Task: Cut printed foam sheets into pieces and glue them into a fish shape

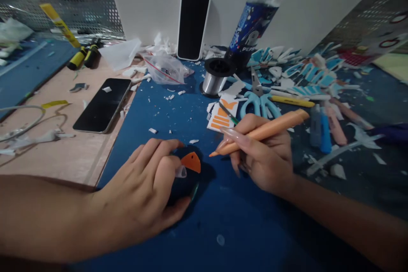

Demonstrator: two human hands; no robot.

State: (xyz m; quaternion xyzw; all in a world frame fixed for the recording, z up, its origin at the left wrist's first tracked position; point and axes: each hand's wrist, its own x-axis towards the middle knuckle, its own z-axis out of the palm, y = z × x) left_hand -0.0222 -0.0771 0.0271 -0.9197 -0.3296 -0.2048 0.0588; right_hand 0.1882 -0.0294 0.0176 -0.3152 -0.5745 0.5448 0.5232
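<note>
My right hand (267, 157) grips an orange marker (264, 131) like a pen, its bare tip pointing left just above the blue table. A small orange piece (191, 162), rounded along one edge and with a dark dot, lies a short way left of that tip. My left hand (153, 178) presses it at its left side with bent fingers, the thumb lower and apart. The fingers hide part of the piece. Beyond my right hand sits a white card (221, 112) with orange shapes, a thin dark-tipped tool with a green end (228, 114) across it.
Light blue scissors (258, 97), a yellow pen (293, 101) and several markers (325, 131) lie to the right among white and blue scraps. Behind stand a wire spool (216, 78), a bottle (251, 29) and an upright phone (193, 25). Another phone (103, 104) lies on the left board.
</note>
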